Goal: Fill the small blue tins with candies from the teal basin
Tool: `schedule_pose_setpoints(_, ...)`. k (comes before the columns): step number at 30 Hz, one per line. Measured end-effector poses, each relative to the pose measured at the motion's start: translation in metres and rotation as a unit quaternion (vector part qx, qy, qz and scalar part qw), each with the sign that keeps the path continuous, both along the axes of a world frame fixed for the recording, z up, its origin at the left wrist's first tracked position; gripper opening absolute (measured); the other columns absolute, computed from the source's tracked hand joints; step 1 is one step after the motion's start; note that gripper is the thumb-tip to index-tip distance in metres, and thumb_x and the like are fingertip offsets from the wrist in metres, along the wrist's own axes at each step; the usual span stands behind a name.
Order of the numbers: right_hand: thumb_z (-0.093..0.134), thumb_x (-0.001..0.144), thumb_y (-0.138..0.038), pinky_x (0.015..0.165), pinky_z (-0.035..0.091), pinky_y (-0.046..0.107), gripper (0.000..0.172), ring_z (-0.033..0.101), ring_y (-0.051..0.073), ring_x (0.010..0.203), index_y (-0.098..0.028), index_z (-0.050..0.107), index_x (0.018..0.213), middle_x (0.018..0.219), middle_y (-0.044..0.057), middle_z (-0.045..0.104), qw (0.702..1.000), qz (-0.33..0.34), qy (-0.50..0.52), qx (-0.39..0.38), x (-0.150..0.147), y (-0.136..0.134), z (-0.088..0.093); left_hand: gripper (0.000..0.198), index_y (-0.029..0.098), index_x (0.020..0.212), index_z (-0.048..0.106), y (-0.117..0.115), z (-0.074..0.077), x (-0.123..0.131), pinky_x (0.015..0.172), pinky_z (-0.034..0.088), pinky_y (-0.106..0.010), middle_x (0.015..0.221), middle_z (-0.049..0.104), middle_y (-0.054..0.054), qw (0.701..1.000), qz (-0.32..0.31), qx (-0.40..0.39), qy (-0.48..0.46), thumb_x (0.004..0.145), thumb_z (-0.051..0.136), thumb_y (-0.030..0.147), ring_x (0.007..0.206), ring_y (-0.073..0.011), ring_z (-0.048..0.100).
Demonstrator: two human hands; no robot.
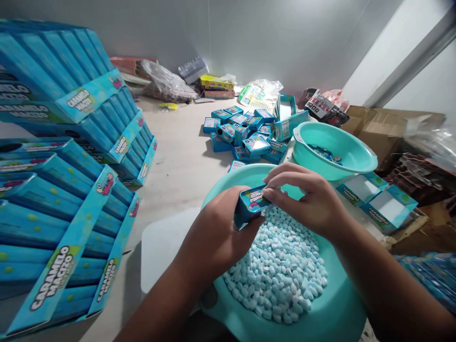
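My left hand (223,225) is wrapped round a small blue candy tin (250,204) with a printed label. The fingers of my right hand (302,197) are pinched together at the tin's far end; whether they hold some small piece there is hidden. Both hands are above a large turquoise basin (342,294), which holds a heap of pale blue and white candies (278,270). Beyond the basin lies a loose pile of similar blue tins (245,130).
Stacked blue display boxes (71,266) rise at the left. A second turquoise basin (335,147) holds small round pieces. Open display boxes (388,204) sit at the right, near a cardboard box (377,133). Plastic bags (171,83) lie by the wall. A whitish lid (160,247) is beside the basin.
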State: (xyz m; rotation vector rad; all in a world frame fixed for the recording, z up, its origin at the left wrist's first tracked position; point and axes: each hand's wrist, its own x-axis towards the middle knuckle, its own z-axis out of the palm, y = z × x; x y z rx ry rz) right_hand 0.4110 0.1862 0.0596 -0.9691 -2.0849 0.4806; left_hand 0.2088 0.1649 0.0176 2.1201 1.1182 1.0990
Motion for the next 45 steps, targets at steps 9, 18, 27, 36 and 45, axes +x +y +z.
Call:
schedule_pose_setpoints(9,0.071,0.088,-0.027,0.071,0.054,0.031,0.007,0.066,0.016,0.086,-0.021,0.072,0.091,0.095,0.004,0.071,0.996,-0.074,0.042,-0.036,0.0027,0.0005,-0.0058,0.03,0.022,0.116,0.056,-0.0007,-0.0018,-0.0004,0.08,0.052,-0.031,0.1,0.066,-0.003,0.999,0.015,0.03,0.008,0.089,0.067,0.027,0.092,-0.0181,0.063)
schedule_pose_setpoints(18,0.066,0.092,-0.025,0.071,0.053,0.033,0.011,0.064,0.016,0.079,-0.023,0.077,0.093,0.089,0.005,0.069,0.998,-0.045,0.004,0.036,0.0028,-0.0009,-0.0026,0.027,0.021,0.112,0.059,0.0009,-0.0006,0.0,0.076,0.051,-0.032,0.096,0.066,-0.003,0.999,0.032,0.023,0.013,0.088,0.068,0.029,0.088,-0.0185,0.063)
schedule_pose_setpoints(27,0.073,0.088,-0.03,0.068,0.051,0.032,0.008,0.066,0.015,0.076,-0.023,0.075,0.09,0.087,0.001,0.075,0.992,-0.117,0.038,0.025,0.0008,-0.0071,-0.004,0.033,0.019,0.114,0.061,0.001,-0.0013,0.0012,0.078,0.052,-0.034,0.099,0.068,-0.005,0.999,0.033,0.016,0.014,0.086,0.071,0.033,0.089,-0.0201,0.065)
schedule_pose_setpoints(36,0.061,0.093,-0.016,0.074,0.051,0.03,0.02,0.064,0.013,0.084,-0.023,0.068,0.11,0.096,0.001,0.072,0.981,-0.047,0.182,-0.035,0.0042,-0.0059,-0.0013,0.033,0.021,0.116,0.06,0.0001,-0.0029,-0.0002,0.082,0.055,-0.036,0.102,0.069,-0.005,0.999,0.038,0.01,0.012,0.086,0.07,0.032,0.094,-0.0216,0.066)
schedule_pose_setpoints(45,0.071,0.083,-0.014,0.072,0.054,0.029,0.025,0.063,0.013,0.079,-0.02,0.069,0.108,0.093,0.001,0.071,0.994,-0.055,0.087,-0.037,0.0038,-0.0011,-0.0085,0.034,0.023,0.119,0.057,0.0015,-0.0059,-0.0009,0.082,0.054,-0.028,0.101,0.067,-0.002,0.997,0.011,0.069,0.022,0.088,0.069,0.027,0.092,-0.0165,0.065)
